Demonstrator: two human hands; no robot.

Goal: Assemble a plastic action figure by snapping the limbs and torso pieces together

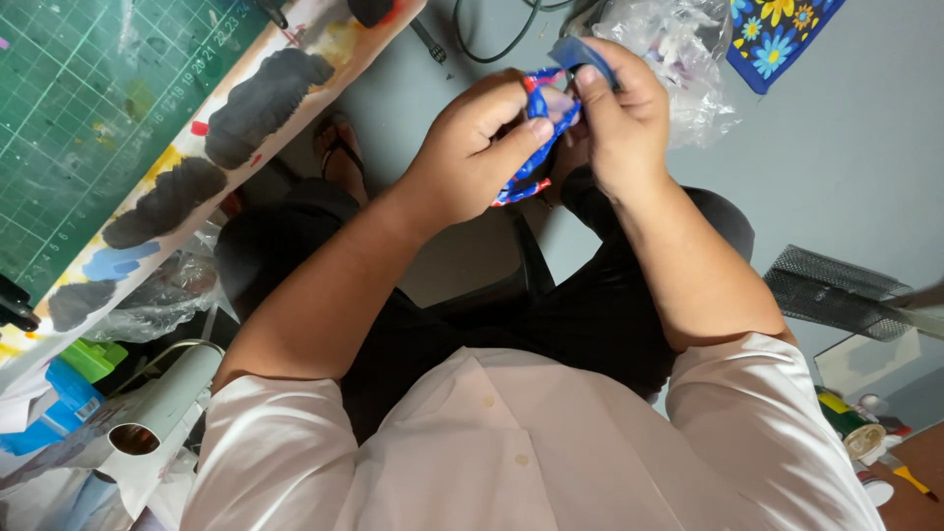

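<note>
Both hands meet above my lap, over the grey floor. My left hand [472,147] pinches a crumpled blue, red and white strip of material [531,162] between thumb and fingers. My right hand [615,113] grips the same strip from the other side and also holds a small blue ring-shaped piece [580,54] at its fingertips. Most of the strip is hidden inside the two hands. My white shirt and dark trousers fill the lower half of the view.
A green cutting mat [88,108] lies on a paint-stained table edge [226,118] at upper left. A clear plastic bag [678,59] and a flowered blue cloth [777,39] lie on the floor. A black mesh piece [836,290] sits right. Paint jars [855,433] stand lower right.
</note>
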